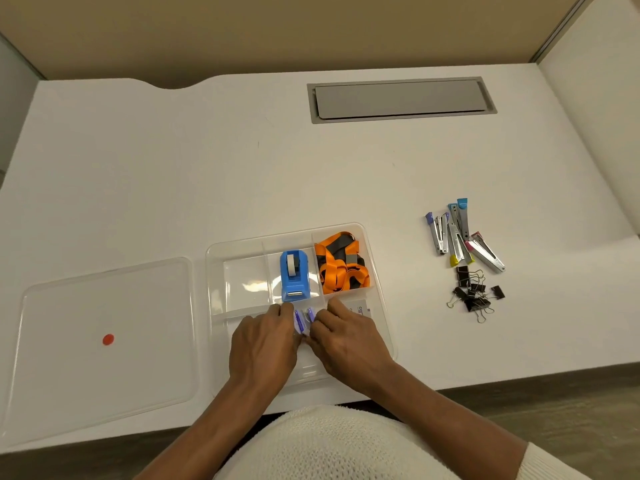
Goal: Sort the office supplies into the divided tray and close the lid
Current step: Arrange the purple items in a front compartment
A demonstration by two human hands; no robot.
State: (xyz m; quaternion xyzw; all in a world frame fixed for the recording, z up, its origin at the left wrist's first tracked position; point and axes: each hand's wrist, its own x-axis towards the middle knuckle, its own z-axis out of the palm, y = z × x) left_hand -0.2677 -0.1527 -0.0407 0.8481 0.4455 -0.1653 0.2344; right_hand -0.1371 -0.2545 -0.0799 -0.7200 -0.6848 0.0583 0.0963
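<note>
A clear divided tray (242, 244) lies on the white desk in front of me. Its middle back compartment holds a blue tape dispenser (293, 276); the right back compartment holds orange and grey lanyards (341, 263). Both hands are over the front compartment. My left hand (265, 344) and my right hand (349, 341) each pinch a small purple-and-white box (299, 322), the boxes side by side between my fingertips. A white label or card (360, 306) shows partly beyond my right hand. The clear lid (104, 306), with a red dot sticker, lies flat left of the tray.
Several small staplers (460, 233) with coloured ends lie in a heap to the right of the tray. A pile of black binder clips (472, 292) sits just in front of them. A grey cable hatch (401, 98) is set in the desk's back.
</note>
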